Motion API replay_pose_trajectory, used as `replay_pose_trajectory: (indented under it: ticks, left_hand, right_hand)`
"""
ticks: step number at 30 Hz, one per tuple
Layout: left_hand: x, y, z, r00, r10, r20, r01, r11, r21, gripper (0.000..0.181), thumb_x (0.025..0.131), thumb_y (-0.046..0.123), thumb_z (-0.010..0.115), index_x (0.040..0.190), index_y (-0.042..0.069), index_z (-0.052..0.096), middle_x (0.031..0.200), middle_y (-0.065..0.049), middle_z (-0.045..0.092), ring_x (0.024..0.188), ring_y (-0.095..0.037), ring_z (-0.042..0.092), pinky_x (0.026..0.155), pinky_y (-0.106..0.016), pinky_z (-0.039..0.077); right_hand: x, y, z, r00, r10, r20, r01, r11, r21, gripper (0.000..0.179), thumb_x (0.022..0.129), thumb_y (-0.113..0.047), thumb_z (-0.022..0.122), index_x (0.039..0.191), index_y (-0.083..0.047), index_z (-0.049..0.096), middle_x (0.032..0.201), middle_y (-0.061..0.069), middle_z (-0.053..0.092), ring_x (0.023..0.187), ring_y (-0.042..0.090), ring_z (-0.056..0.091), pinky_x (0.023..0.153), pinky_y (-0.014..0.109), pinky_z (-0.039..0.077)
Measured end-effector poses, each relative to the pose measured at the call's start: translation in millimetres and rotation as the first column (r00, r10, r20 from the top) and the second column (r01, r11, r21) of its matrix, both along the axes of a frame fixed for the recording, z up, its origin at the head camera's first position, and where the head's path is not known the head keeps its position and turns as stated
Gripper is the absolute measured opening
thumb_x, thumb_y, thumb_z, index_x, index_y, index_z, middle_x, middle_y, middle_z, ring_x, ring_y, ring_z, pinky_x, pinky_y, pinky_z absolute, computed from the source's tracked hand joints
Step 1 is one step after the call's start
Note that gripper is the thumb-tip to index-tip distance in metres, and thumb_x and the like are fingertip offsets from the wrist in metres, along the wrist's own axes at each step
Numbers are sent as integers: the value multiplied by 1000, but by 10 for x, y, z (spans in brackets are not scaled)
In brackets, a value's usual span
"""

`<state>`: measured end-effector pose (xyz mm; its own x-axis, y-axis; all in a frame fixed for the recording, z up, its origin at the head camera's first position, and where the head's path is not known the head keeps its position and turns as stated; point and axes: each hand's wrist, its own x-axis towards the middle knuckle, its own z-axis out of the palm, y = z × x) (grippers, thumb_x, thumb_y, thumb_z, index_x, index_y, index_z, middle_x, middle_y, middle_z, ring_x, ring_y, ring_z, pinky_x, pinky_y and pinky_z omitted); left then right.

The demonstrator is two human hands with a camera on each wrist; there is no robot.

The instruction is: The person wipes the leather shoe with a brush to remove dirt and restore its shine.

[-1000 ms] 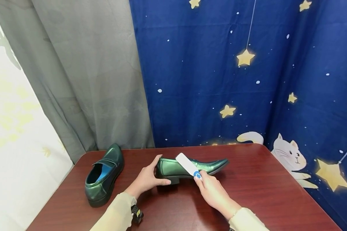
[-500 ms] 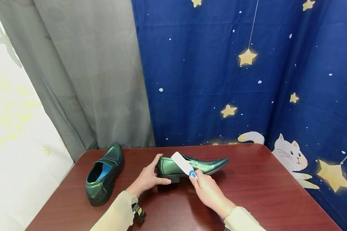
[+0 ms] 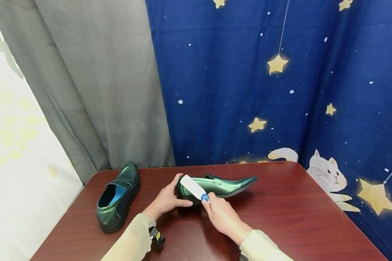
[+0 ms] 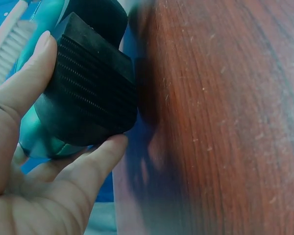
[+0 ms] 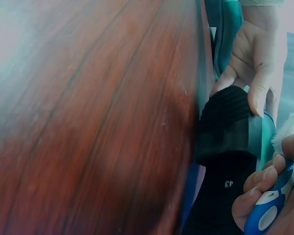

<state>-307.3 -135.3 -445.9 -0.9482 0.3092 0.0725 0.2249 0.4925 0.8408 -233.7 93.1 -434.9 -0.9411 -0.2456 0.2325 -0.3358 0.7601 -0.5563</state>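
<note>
One green shoe (image 3: 227, 186), heel clasped by the left grip (image 3: 167, 197); right grip (image 3: 221, 214) holding a brush (image 3: 192, 186), bristles (image 4: 10, 55) perhaps touching its side; second shoe (image 3: 125, 198) left of both grips.

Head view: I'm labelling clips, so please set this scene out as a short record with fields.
Left hand: grips the heel end of the green shoe
Right hand: holds a white-and-blue brush
Brush position: by the green shoe's side, near the heel; contact unclear
Second shoe: on the red-brown table, picture left
Backdrop: grey curtain, blue starry curtain
</note>
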Motion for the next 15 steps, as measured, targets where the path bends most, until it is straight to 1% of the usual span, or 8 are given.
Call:
replay_pose_trajectory:
  ticks: [5, 8, 11, 15]
  left_hand:
    - [8, 14, 14, 1000, 9, -18, -9, 1000, -19, 109, 68, 31, 95, 156, 29, 31, 134, -13, 60, 102, -21, 63, 93, -45, 53]
    - [-6, 17, 7, 999, 13, -34, -14, 999, -45, 110, 67, 32, 96, 156, 29, 30, 133, -11, 61, 101, -20, 61, 92, -43, 51]
    - [-14, 18, -3, 999, 14, -51, -16, 999, -47, 111, 66, 31, 96, 156, 29, 31, 132, -8, 63, 104, -20, 60, 95, -43, 48]
    - [-5, 24, -7, 999, 14, -52, -15, 1000, -18, 112, 66, 28, 97, 156, 29, 31, 133, -6, 63, 115, -21, 58, 103, -47, 44]
  right_hand:
    - [-28, -72, -23, 1000, 6, -6, -6, 1000, 23, 21, 106, -30, 52, 94, -13, 49, 68, -3, 47, 55, 12, 47, 51, 28, 39]
    - [-36, -106, -29, 1000, 9, -9, -8, 999, 37, 21, 106, -29, 53, 94, -12, 50, 67, -3, 47, 55, 12, 47, 51, 28, 38]
    - [-38, -142, -33, 1000, 12, -18, -11, 999, 52, 22, 106, -30, 53, 94, -11, 50, 66, -3, 47, 54, 13, 47, 50, 29, 38]
    - [-32, -168, -32, 999, 17, -28, -15, 998, 67, 23, 106, -30, 53, 94, -10, 50, 65, -2, 48, 54, 13, 47, 50, 29, 38]
